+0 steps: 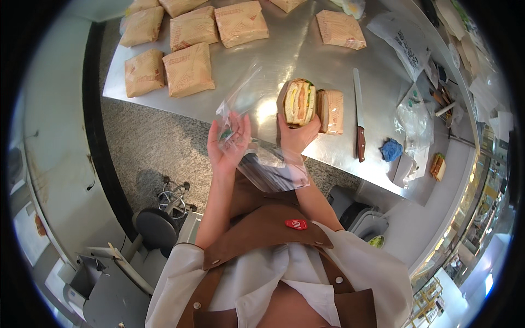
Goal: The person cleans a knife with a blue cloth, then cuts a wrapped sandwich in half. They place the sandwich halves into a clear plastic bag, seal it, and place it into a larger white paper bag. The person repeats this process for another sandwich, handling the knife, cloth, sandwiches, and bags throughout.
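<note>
My right hand point(300, 133) grips a cut sandwich half point(300, 102) from its near side. The cut face points up, showing white bread, filling and some green leaf. Touching or close beside it on the right stands another paper-wrapped sandwich half point(333, 111). A clear plastic bag point(272, 168) spreads between my hands and passes over my right wrist. My left hand point(230, 141) is raised palm up with its fingers apart, and the bag's film lies around those fingers. Farther right, a bread knife point(359, 119) with a brown handle lies on the steel table point(254, 78).
Several paper-wrapped packages point(188, 69) sit at the table's far left, and one package point(341, 29) farther right. To the right are a blue cloth point(391, 150), plastic bags point(404, 43) and a small sandwich piece point(438, 167). A wheeled stool point(156, 226) stands lower left.
</note>
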`<state>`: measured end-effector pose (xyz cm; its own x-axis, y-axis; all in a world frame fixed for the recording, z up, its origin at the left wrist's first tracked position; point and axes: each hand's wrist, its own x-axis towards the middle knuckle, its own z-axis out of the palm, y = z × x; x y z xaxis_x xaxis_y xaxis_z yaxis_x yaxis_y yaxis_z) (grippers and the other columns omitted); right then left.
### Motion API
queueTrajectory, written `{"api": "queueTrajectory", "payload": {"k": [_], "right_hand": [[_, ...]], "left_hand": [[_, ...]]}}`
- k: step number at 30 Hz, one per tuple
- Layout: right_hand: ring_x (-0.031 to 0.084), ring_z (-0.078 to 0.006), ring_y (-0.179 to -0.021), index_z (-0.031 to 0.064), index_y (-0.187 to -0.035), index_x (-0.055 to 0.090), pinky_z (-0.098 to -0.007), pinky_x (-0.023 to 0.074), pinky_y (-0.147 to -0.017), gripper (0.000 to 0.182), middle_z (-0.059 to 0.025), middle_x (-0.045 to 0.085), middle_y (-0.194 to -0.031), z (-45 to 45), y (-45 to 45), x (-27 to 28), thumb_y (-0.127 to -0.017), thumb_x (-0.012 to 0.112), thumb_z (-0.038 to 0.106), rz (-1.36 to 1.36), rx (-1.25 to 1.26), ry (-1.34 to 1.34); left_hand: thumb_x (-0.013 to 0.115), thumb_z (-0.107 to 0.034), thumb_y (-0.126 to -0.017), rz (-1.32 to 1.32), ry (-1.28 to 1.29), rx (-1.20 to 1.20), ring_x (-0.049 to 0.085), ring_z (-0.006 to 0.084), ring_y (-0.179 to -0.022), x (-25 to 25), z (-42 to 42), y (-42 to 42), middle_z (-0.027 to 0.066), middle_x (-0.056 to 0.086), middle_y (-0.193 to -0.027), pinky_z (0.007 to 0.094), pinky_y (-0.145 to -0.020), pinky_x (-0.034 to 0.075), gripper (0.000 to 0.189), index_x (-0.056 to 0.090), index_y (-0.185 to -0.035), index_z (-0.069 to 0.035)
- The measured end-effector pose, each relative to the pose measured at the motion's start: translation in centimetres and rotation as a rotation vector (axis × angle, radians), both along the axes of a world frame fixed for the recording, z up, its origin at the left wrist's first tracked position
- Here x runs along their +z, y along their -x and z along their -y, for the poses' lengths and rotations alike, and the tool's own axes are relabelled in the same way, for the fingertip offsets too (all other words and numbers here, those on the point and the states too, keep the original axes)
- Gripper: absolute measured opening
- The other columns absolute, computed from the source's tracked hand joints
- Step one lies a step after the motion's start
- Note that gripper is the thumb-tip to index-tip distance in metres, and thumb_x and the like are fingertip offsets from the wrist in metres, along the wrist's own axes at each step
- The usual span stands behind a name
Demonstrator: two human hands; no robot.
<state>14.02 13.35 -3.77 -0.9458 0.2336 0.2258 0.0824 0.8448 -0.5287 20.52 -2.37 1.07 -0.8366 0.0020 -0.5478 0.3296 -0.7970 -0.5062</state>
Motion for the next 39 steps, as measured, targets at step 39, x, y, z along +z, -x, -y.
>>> {"api": "queueTrajectory", "payload": {"k": [39], "right_hand": [[0.057,-0.0172,-0.106,-0.0006,-0.129,0.043,-0.0312,0.0432,-0.095,0.061,-0.0118,0.059,-0.116,-10.6,7.7,21.6,-0.082,0.074,0.021,0.428,0.640,1.227]], "left_hand": [[0.063,-0.025,-0.094,-0.208,1.884,-0.671,0.060,0.0154,-0.101,18.5,-6.0,11.5,0.0103,0.065,-0.109,0.0309,-0.092,0.047,0.029,0.057,-0.111,-0.002]]}}
